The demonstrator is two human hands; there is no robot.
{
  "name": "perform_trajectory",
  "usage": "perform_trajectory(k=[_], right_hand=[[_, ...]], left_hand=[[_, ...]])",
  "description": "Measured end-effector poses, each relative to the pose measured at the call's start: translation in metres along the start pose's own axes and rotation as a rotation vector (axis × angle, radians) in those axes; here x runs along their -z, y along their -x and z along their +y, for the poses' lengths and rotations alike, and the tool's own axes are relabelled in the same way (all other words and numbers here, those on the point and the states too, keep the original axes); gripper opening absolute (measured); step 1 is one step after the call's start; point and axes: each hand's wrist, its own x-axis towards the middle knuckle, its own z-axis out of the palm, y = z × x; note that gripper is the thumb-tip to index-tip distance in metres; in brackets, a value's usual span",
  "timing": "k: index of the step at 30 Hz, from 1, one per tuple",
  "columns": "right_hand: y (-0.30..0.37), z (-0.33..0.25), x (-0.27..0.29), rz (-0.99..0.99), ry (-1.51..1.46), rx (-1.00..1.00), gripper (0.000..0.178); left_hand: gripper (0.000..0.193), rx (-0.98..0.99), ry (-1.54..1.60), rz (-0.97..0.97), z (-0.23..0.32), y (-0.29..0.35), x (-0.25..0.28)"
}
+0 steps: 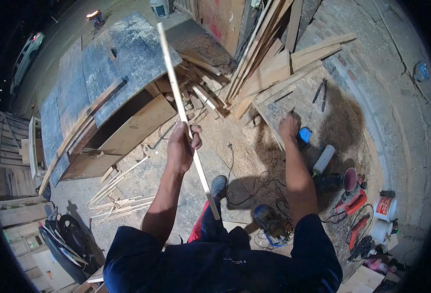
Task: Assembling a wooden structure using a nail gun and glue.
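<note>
My left hand (pixel 180 145) is closed around a long, thin wooden strip (pixel 172 73). The strip slants from the far side down toward my leg, its near end over my clothes. My right hand (pixel 288 128) rests over a sawdust-covered board top, its fingers drawn together. Whatever they pinch, if anything, is too small to make out. Right beside that hand lies a small blue rounded object (pixel 304 135). Farther off on the board are dark pincers (pixel 320 93) and a thin dark rod (pixel 283 96). Nearer sits a white bottle (pixel 324 160) with a greenish tip.
A large worn wooden table (pixel 132 49) stands at the far left. Thin strips (pixel 122 205) lie on the floor below it. Scrap boards (pixel 205 90) are heaped farther ahead. Red power tools (pixel 356 201), cords and a white bucket (pixel 385 208) crowd the right. A motorised tool (pixel 266 217) sits near my foot.
</note>
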Motion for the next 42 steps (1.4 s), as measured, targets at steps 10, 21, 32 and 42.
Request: perform_trajectory(k=[10, 21, 32, 42], right_hand=[[0.176, 0.045, 0.053, 0.128, -0.763, 0.008, 0.023], [0.819, 0.109, 0.096, 0.404, -0.264, -0.800, 0.020], [1.185, -0.025, 0.186, 1.066, 0.043, -1.659, 0.023], [1.302, 0.110, 0.209, 0.872, -0.033, -1.709, 0.031]], left_hand=[[0.035, 0.197, -0.069, -0.213, -0.054, 0.006, -0.084], [0.038, 0.036, -1.107, -1.150, -0.215, 0.233, -0.164], [0.031, -0.164, -0.804, -2.693, -0.332, 0.714, -0.173], [0.031, -0.319, 0.236, -3.049, -0.468, 0.976, -0.237]])
